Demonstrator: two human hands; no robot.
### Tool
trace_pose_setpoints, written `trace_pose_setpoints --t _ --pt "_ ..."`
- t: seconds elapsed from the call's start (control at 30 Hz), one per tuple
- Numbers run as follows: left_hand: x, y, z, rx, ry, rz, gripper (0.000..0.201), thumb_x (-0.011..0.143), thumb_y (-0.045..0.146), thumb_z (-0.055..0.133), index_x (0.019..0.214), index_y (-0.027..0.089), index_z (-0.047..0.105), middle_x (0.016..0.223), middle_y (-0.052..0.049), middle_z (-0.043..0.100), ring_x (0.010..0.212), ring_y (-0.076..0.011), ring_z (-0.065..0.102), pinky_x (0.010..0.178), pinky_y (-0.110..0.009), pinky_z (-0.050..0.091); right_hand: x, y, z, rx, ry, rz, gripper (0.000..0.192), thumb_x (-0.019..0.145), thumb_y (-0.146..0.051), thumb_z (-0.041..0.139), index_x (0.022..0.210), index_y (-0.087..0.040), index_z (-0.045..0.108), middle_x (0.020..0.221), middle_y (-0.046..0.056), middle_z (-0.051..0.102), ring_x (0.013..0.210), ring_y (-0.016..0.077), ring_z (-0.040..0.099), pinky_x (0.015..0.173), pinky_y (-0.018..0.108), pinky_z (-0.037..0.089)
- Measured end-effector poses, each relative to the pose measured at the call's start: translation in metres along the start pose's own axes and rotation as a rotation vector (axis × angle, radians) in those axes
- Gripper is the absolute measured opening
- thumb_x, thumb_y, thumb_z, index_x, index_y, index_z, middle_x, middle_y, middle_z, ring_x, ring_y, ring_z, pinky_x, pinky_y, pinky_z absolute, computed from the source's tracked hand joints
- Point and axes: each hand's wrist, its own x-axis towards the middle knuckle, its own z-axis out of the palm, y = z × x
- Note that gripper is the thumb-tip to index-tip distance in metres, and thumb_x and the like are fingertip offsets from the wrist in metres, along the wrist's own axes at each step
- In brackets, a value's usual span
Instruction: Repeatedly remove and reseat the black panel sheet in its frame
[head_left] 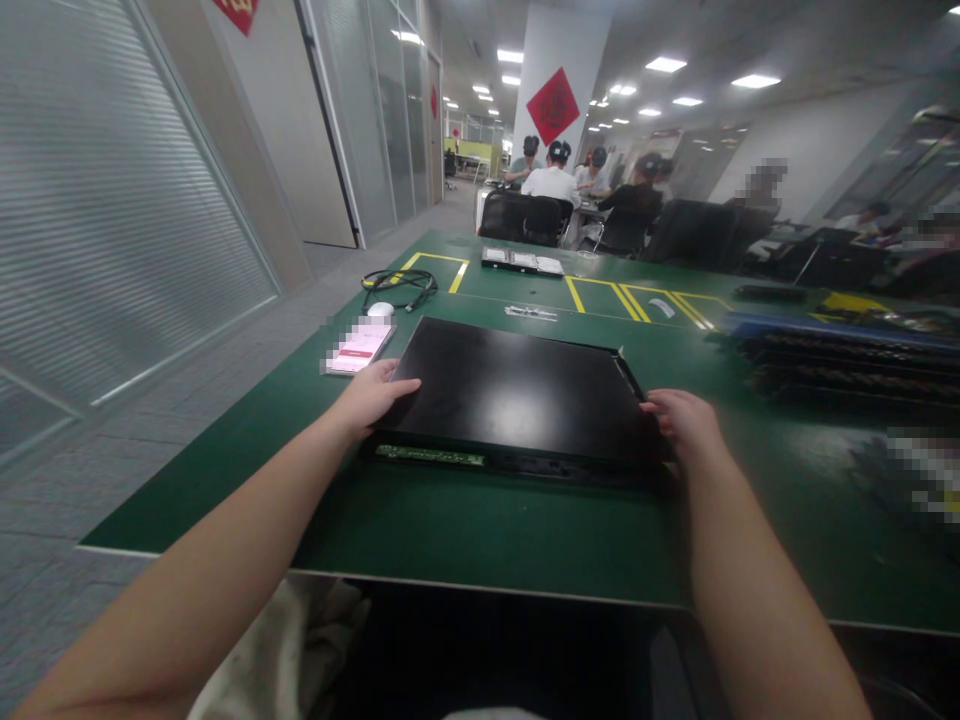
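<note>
A flat black display panel (517,390) lies in front of me over the green table. Along its near side a strip of green circuit board (429,455) shows. My left hand (379,392) grips the panel's left edge, thumb on top and the other fingers mostly hidden beside or beneath it. At the right edge, my right hand (682,420) has its fingers closed on the panel's side. Whether the panel rests fully on the table or is slightly raised, I cannot tell.
On the green table (225,480) are a phone (358,345), a white mouse (381,310), a coiled black cable (401,287), a small clear packet (531,313) and a dark tray (523,262). Stacked dark panels (840,355) stand at right. Several people sit farther back.
</note>
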Motion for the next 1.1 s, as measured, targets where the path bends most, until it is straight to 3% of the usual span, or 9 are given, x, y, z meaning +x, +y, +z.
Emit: trace_pose_setpoints --t 0.3,0.53,0.67,0.83,1.1 --pt "-0.001 0.002 -0.002 -0.023 -0.107 -0.047 0.045 0.056 0.019 0.074 0.100 0.020 0.069 0.077 -0.002 0.076 0.069 -0.0245 0.074 0.056 -0.029 0.056 0.008 0.008 0.000 -0.006 0.011 -0.027 0.013 0.061 -0.022 0.070 0.073 -0.017 0.067 0.064 0.005 0.067 0.043 0.0079 0.042 0.037 0.019 0.029" --pt "-0.003 0.006 -0.004 -0.086 -0.155 -0.074 0.051 0.052 0.013 0.070 0.103 0.020 0.071 0.077 -0.002 0.076 0.069 -0.0243 0.074 0.053 -0.028 0.056 0.007 0.008 -0.001 -0.097 -0.001 -0.076 0.015 0.061 -0.025 0.068 0.074 -0.017 0.068 0.067 0.006 0.068 0.045 0.0092 0.043 0.039 0.022 0.033" --pt "-0.001 0.006 -0.003 -0.094 -0.136 -0.113 0.057 0.052 0.009 0.070 0.108 0.018 0.071 0.076 -0.002 0.077 0.066 -0.0238 0.074 0.052 -0.028 0.056 0.005 0.007 -0.002 -0.219 0.009 -0.107 0.015 0.064 -0.025 0.066 0.075 -0.017 0.071 0.066 0.005 0.066 0.048 0.0110 0.046 0.041 0.023 0.036" --pt "0.001 0.006 -0.003 -0.108 -0.015 -0.139 0.066 0.056 0.004 0.071 0.120 0.019 0.064 0.070 0.001 0.073 0.058 -0.0197 0.071 0.051 -0.027 0.056 0.007 0.011 -0.004 -0.365 0.021 -0.147 0.016 0.066 -0.027 0.067 0.079 -0.019 0.073 0.062 0.002 0.063 0.051 0.0134 0.050 0.045 0.025 0.039" --pt "0.001 0.006 -0.004 -0.064 0.008 -0.146 0.062 0.055 0.005 0.075 0.111 0.025 0.061 0.074 0.001 0.073 0.056 -0.0207 0.070 0.045 -0.027 0.054 0.010 0.014 -0.005 -0.450 0.018 -0.167 0.016 0.071 -0.030 0.067 0.082 -0.021 0.075 0.060 0.002 0.063 0.053 0.0160 0.056 0.049 0.027 0.042"
